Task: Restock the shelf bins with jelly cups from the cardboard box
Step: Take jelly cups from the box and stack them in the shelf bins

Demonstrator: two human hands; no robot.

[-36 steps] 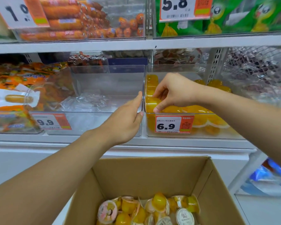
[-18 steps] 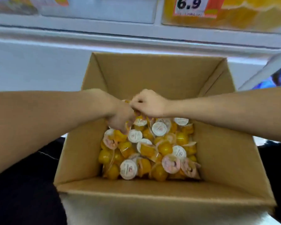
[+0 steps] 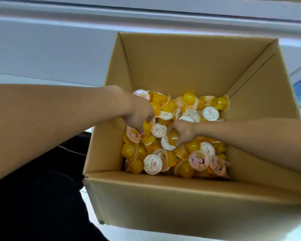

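Head view: left hand point(image 3: 139, 117) and right hand point(image 3: 181, 131) each close on a jelly cup point(image 3: 172, 136) inside the cardboard box point(image 3: 181, 197); plenty left to shelve.

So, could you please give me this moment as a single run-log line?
stage: picking | left hand: grips a jelly cup | right hand: grips another jelly cup | cardboard box: holds many cups

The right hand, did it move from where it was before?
Yes. The right hand left the shelf bin and went down into the cardboard box, where it now grips a jelly cup.
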